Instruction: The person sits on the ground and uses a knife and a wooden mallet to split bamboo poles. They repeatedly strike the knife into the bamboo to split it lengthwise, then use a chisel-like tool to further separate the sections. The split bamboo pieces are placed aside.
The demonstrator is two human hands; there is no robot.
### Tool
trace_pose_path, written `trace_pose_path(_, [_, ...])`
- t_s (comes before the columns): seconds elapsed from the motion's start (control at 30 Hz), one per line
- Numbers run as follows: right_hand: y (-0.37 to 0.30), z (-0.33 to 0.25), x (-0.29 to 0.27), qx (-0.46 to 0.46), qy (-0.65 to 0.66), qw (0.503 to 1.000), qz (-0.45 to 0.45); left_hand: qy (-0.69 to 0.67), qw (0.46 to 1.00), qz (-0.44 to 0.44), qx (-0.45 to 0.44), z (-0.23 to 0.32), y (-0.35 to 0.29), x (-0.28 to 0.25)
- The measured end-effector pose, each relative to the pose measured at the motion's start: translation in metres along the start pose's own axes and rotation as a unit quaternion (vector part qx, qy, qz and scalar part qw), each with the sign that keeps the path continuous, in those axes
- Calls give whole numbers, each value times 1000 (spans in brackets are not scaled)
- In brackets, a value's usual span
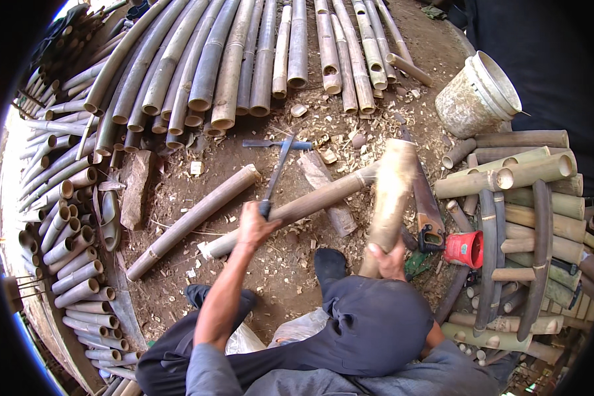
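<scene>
My left hand (pixel 256 228) is closed round the dark handle of a chisel (pixel 282 165), whose long narrow metal blade points away from me. The hand rests against a bamboo pole (pixel 323 198) lying slantwise on the ground, its far part across a short wooden block (pixel 327 191). In my right hand (pixel 388 259) is a thick pale wooden mallet (pixel 391 191), raised upright and smeared by motion at its upper end. A second bamboo pole (pixel 195 221) lies to the left. Beyond the chisel is a blue-handled tool (pixel 277 144).
Rows of bamboo poles (pixel 224 59) fill the far side, with stacked pieces (pixel 79 277) at left and more (pixel 534 224) at right. A handsaw (pixel 429 204), a red container (pixel 464 249) and a dirty white bucket (pixel 478 92) are on the right. Wood chips litter the dirt floor.
</scene>
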State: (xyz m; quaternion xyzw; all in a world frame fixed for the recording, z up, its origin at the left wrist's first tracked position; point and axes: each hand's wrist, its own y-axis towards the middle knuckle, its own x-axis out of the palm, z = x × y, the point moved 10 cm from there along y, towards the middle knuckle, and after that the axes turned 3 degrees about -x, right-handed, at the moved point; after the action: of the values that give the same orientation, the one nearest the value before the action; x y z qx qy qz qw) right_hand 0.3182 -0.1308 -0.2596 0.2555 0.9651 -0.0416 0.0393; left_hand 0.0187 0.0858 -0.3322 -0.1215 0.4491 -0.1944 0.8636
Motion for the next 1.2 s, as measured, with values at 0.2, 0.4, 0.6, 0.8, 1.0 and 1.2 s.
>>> trace_pose_path(0.2, [-64,23,-113,48,-83,988,123,75,990,-76,90,15,11,59])
trace_pose_path(0.4, [-96,28,-113,143,-115,973,142,87,989,-92,81,-40,-18,28])
trace_pose_path(0.6, [-91,23,-101,82,-135,979,127,85,992,-34,90,-49,-39,7])
trace_pose_path(0.8, [-67,15,-91,47,-51,994,83,88,991,-90,51,19,-79,-26])
trace_pose_path(1.0, [-54,9,-84,76,11,995,70,147,982,-75,93,26,-91,-22])
trace_pose_path(1.2, [-56,8,-76,97,36,992,70,177,976,-83,91,20,-90,-16])
